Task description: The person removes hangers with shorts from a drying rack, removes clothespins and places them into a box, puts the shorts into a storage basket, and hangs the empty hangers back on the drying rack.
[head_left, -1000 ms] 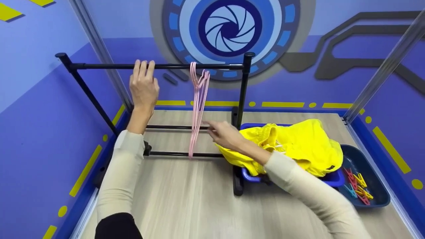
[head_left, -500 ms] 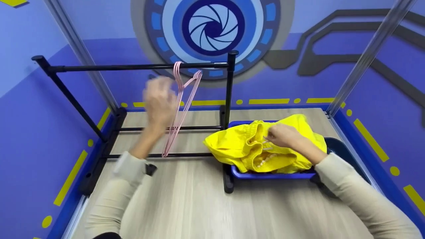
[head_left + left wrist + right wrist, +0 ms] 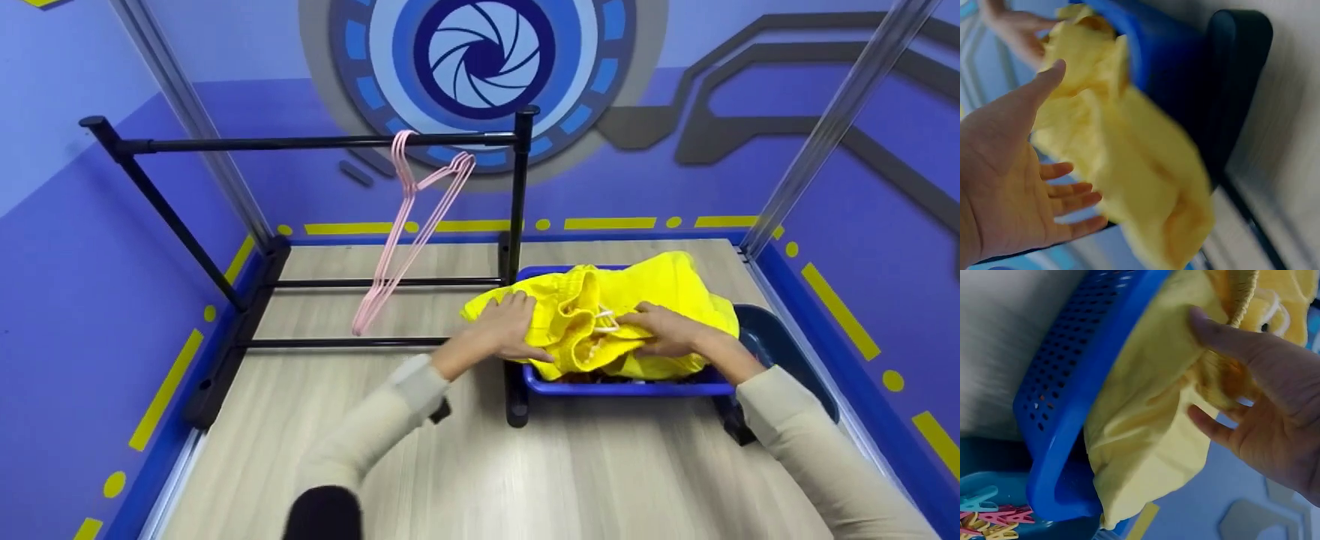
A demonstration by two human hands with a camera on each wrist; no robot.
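Observation:
Yellow shorts (image 3: 660, 281) with an elastic waistband and white drawstring (image 3: 606, 321) lie bunched over a blue basket (image 3: 622, 388). My left hand (image 3: 504, 328) is at their left end, fingers spread; in the left wrist view its palm faces the cloth (image 3: 1095, 140). My right hand (image 3: 667, 330) is at the waistband's right side. In the right wrist view, its thumb stands apart from its fingers, some of which are partly hidden by the waistband. Several pink hangers (image 3: 397, 232) hang on the top bar of a black rack (image 3: 300, 142).
The rack's right foot (image 3: 517, 401) stands against the basket's left side. A dark tray (image 3: 757, 326) lies behind my right forearm; the right wrist view shows several coloured clothespins (image 3: 999, 514) in it. Blue walls (image 3: 247, 180) enclose the wooden surface (image 3: 360, 397).
My left hand has left the rack's bar and moved down right to the shorts. My right hand has moved right, from beside the hangers to the waistband. The hangers have swung.

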